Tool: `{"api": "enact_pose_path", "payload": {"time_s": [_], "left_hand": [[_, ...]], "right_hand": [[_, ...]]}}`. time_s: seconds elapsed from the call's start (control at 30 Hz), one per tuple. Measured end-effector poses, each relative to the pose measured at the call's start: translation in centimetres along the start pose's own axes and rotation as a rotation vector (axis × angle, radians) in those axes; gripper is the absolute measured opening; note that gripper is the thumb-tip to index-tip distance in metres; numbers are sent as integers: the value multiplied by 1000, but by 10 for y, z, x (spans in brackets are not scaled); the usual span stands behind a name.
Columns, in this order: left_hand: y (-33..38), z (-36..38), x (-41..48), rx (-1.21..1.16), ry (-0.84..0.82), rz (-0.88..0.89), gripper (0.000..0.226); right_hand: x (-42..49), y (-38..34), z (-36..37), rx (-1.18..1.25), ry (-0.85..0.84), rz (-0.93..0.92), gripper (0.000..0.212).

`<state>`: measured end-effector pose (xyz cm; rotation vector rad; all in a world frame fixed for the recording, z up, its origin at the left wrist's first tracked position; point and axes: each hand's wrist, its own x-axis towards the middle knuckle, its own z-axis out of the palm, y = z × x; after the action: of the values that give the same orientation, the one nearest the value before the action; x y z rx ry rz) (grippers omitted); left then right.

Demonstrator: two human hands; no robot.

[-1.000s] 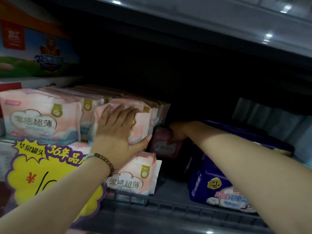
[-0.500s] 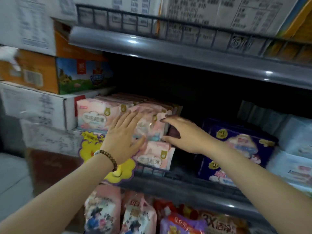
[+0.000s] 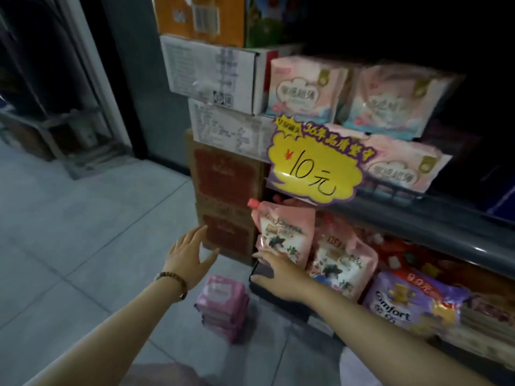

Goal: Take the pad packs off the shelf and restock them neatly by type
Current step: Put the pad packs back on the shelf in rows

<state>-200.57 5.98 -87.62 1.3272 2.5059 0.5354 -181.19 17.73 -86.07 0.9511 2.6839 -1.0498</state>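
Pale pink pad packs [image 3: 303, 90] stand in rows on the upper shelf, with one more pad pack [image 3: 401, 168] lying below them at the shelf front. A stack of darker pink pad packs [image 3: 223, 310] sits on the floor by the shelf base. My left hand [image 3: 189, 254] hovers open over the floor, fingers spread, above and left of that stack. Low beside the bottom shelf, my right hand [image 3: 276, 274] holds a small dark pad pack [image 3: 263, 271] between thumb and fingers, just right of the floor stack.
A yellow price sign [image 3: 315, 168] hangs on the shelf rail. Pink refill pouches [image 3: 284, 235] and a purple softener bag [image 3: 404, 302] fill the bottom shelf. Stacked cardboard boxes [image 3: 223, 79] stand left of the shelving. Grey tiled floor [image 3: 83, 232] spreads to the left.
Both hands came off the upper shelf and dropped toward the floor. My right hand brought the dark pack down with it. My view swung down and left.
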Motion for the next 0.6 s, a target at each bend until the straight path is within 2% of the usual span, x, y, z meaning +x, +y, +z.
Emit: {"api": "enact_pose_path", "payload": {"time_s": [0.13,0.23,0.3,0.4,0.5,0.53,0.57,0.6], "left_hand": [[-51,47,12,-256,-281,-379,71],[-72,83,20,-396,-417,-564,69],[-80,108,24,-462,-472,-617,69],[-90,137,29,-534,-542,-641,74],[-104,164,37,-635,-544,-657,96],[-103,168,40,-674,-548,-680,93],[-101,170,42,-705,-553,-697,77],[-100,173,44,-743,-564,-699,59]], "right_hand": [[42,27,62,259,-105,274,62],[65,46,95,518,-147,511,70],[77,56,111,689,-126,636,70],[93,68,137,868,-103,721,65],[110,77,168,1022,-88,736,83],[118,84,180,1062,-82,748,93],[121,85,187,1099,-96,781,99],[124,82,190,1142,-111,787,93]]}}
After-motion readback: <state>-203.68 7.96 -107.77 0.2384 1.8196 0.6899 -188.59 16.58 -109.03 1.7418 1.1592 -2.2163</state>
